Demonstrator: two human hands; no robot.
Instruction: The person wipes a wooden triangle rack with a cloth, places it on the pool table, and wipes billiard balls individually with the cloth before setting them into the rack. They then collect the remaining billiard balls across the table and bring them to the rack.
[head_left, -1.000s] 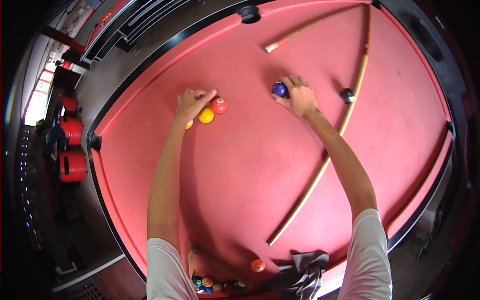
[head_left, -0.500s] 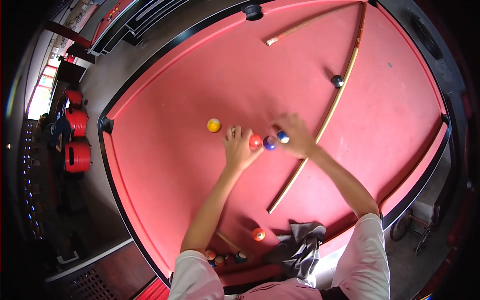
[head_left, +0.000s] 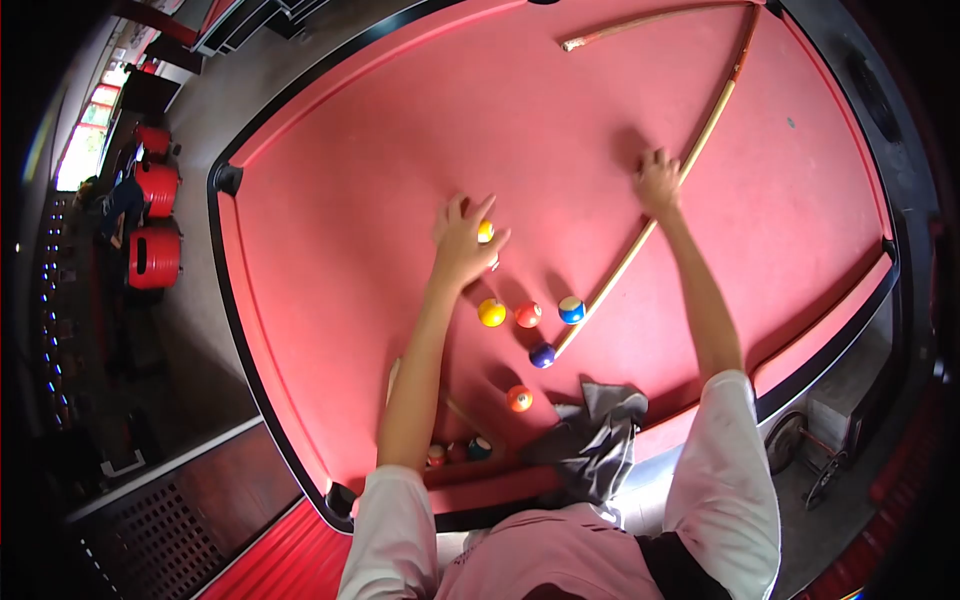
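Note:
My left hand has its fingers curved round a yellow-and-white pool ball, which shows between forefinger and thumb. Part of a second, whitish ball peeks out below the thumb. My right hand is curled beside the cue stick; whatever its fingers enclose is hidden. Nearer my body lie a yellow ball, a red ball and a blue-and-white ball. A purple ball rests near the cue's lower end, with an orange ball below it.
A wooden rack with several balls sits at the near left, partly behind my forearm. Dark cloth drapes over the near rail. A second stick lies at the far side. Red barrel seats and a person are at left.
My right hand has moved away from the blue-and-white ball, up along the cue. The black ball beside the cue no longer shows. My left hand has left the red ball. The view has shifted.

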